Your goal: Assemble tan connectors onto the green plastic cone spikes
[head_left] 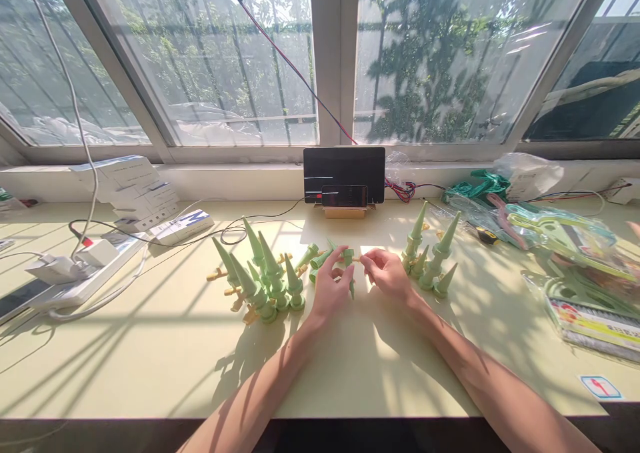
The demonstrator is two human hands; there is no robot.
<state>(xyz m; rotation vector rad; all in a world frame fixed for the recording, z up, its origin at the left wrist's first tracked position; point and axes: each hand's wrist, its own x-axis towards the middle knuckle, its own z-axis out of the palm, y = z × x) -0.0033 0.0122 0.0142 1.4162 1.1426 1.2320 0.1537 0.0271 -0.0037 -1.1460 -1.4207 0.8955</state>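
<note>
Table [130, 379]: where sunlight crosses the smooth, pale yellow top, I see barred and leafy shadows.
Left cone group [271, 261]: matte green, plastic-looking spires on collared stems, close together, tips up; yellow pegs [217, 275] project sideways.
Right cone group [447, 239]: same green finish and tapered shape; tall and short cones side by side, upright.
Green spiked part [353, 291]: located at mid-table, between the two groups; slender spike aimed toward the near edge, long axis roughly near to far; upper portion partly hidden by fingers.
Left hand [333, 285]: thumb and fingers curled around the green spiked part, gripping it.
Right hand [389, 273]: thumb and forefinger pinched on a short yellow peg [357, 258], set crosswise; whether it sits in the part or beside it, I cannot tell.
Loose green parts [319, 262]: tubular and tapered, lying by the left hand.
Tablet [345, 165]: glossy black rectangle, upright, behind a smaller phone [345, 195].
Window [230, 73]: flat glass panes in pale frames, foliage beyond.
</note>
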